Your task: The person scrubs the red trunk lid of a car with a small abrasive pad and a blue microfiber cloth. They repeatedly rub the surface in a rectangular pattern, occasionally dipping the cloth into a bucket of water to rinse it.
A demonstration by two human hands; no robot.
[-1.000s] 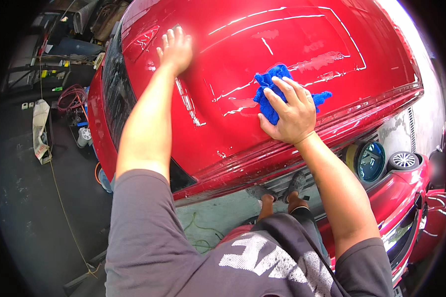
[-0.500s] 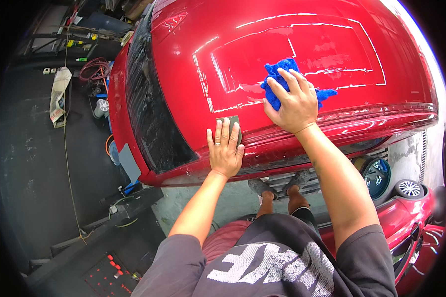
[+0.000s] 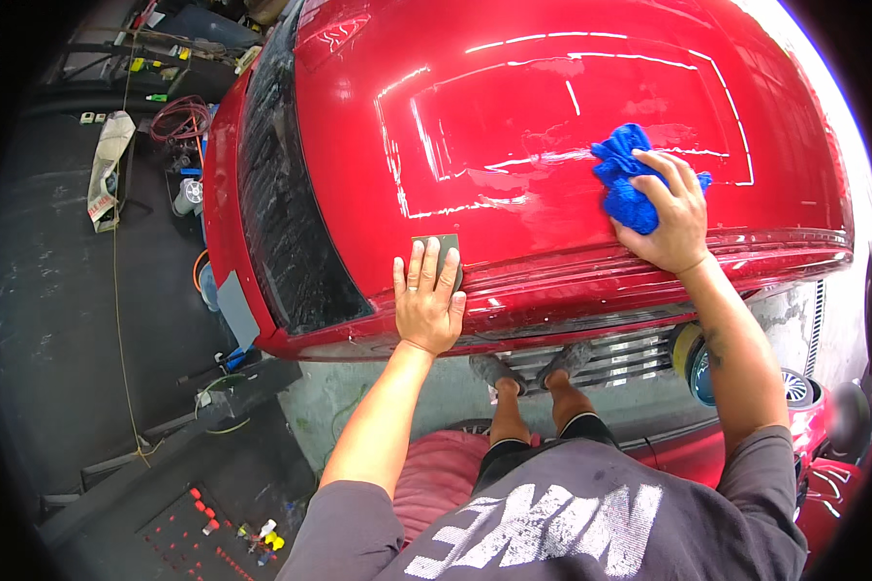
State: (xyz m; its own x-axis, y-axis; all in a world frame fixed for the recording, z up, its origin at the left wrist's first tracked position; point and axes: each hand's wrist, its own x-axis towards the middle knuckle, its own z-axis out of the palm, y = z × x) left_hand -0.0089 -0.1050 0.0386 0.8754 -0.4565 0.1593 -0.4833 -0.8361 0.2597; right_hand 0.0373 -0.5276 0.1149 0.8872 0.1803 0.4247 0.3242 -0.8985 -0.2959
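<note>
My right hand point(image 3: 670, 215) presses a crumpled blue cloth point(image 3: 634, 179) onto the glossy red car roof point(image 3: 513, 107), fingers curled over its right side. Farther left, my left hand point(image 3: 428, 297) lies flat near the roof's side edge, its fingers stretched out and slightly apart. Beneath those fingers is a thin dark grey-green sheet point(image 3: 450, 254) with a straight top edge, like sandpaper; most of it is covered. Bright light strips reflect off the roof, with wet-looking, irregular patches among them.
A dark windshield point(image 3: 291, 213) borders the roof on the left. My feet stand beside the car, near a metal grating point(image 3: 615, 360). Behind my right arm are a round container point(image 3: 693, 358) and another red car point(image 3: 678, 450). A coiled hose point(image 3: 182, 118) lies at the far left.
My right hand has slid the blue cloth to the right along the roof, uncovering the patch it lay on. My left hand stays over the dark sheet with little movement.
</note>
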